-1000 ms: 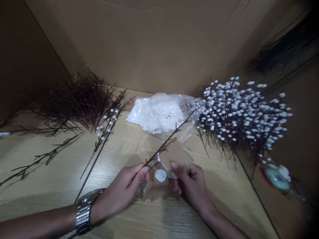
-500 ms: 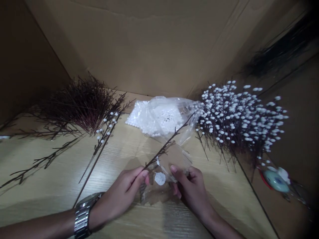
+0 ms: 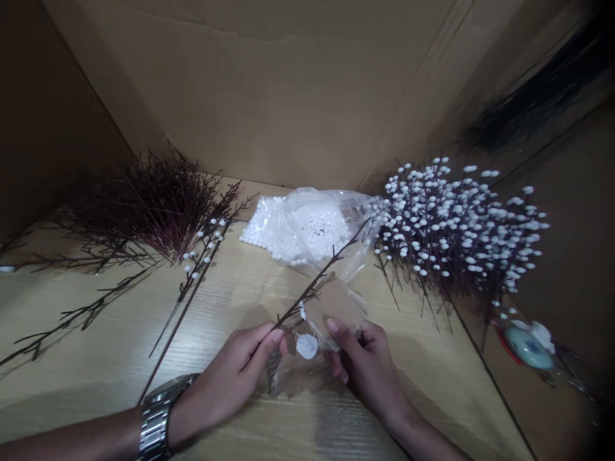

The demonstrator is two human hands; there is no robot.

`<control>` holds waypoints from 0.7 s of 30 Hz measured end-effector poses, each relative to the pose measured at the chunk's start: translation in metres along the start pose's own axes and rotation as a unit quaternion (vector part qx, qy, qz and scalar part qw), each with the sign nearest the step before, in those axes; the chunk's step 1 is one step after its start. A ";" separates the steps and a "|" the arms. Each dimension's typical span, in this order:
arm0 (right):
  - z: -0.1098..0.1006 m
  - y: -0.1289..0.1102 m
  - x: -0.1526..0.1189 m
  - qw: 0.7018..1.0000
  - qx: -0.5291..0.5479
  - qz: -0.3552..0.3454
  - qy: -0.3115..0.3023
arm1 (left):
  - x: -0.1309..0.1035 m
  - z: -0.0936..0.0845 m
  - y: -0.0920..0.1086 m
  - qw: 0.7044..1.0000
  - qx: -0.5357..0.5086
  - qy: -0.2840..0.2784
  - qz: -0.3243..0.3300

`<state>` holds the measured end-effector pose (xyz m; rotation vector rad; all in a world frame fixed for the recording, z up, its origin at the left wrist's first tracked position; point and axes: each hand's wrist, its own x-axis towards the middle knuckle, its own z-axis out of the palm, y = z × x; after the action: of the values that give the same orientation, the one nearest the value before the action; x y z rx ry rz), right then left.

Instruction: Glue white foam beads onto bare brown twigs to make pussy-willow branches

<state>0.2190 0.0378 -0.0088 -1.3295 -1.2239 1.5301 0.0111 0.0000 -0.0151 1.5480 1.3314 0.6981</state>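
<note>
My left hand (image 3: 245,362), with a metal watch on its wrist, pinches the lower end of a bare dark twig (image 3: 317,280). The twig slants up and right, its tip over the clear plastic bag of white foam balls (image 3: 298,224). My right hand (image 3: 369,358) is closed beside a piece of brown card with clear plastic (image 3: 336,310); whether its fingers grip anything is hidden. Between my hands lies a round white blob (image 3: 307,346), with a smaller white smear just above it.
Bare dark twigs (image 3: 163,211) are heaped at the left, with a white-tipped twig (image 3: 196,256) beside them. White-tipped twigs (image 3: 456,224) stand bunched at the right, near a turquoise and red object (image 3: 528,346). Cardboard walls (image 3: 269,96) enclose the table.
The whole view has shifted slightly, with things on the right now a little further left. My hands and the twig stay in nearly the same pose.
</note>
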 end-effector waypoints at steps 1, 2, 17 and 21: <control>0.000 -0.001 0.000 1.000 -0.001 0.000 -0.002 | 0.000 0.000 0.000 1.000 0.004 0.000 -0.001; 0.000 -0.001 0.000 1.000 -0.001 -0.002 -0.006 | -0.001 0.000 0.001 1.000 0.007 0.000 -0.003; -0.001 0.001 0.002 1.000 -0.009 -0.003 -0.007 | -0.001 0.001 0.002 1.000 0.018 0.003 0.009; 0.000 0.001 0.001 1.000 -0.011 0.002 -0.003 | 0.000 0.001 0.003 1.000 0.020 0.002 0.012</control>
<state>0.2191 0.0383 -0.0097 -1.3437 -1.2466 1.5282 0.0131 -0.0006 -0.0126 1.5980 1.3389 0.6944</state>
